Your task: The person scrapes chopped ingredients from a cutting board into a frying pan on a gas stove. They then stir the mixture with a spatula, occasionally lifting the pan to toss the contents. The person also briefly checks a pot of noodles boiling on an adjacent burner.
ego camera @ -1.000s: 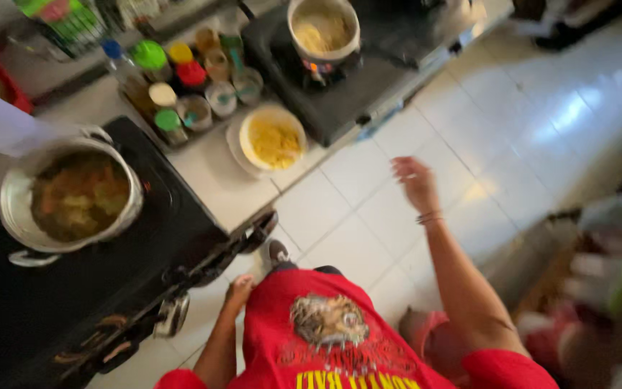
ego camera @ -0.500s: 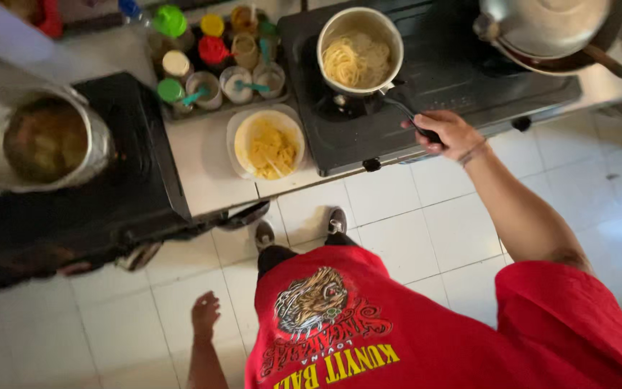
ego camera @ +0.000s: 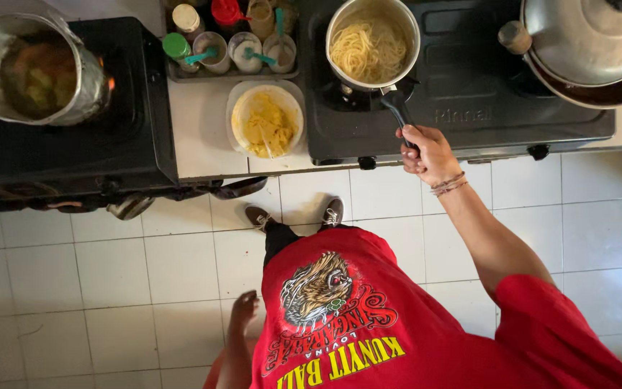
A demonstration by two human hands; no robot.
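Head view: right hand [ego camera: 430,153], fingers clenched round black handle [ego camera: 397,109] of noodle pot [ego camera: 372,45] on burner. Left hand [ego camera: 245,308] hangs loose, empty. Judged: gripping stage; lifting needs level pot.

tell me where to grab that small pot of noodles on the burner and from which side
Probably by the black handle of the small pot, from the near, floor side. It juts off the stove's front edge, clear of the burner, and the right hand grips its end there.
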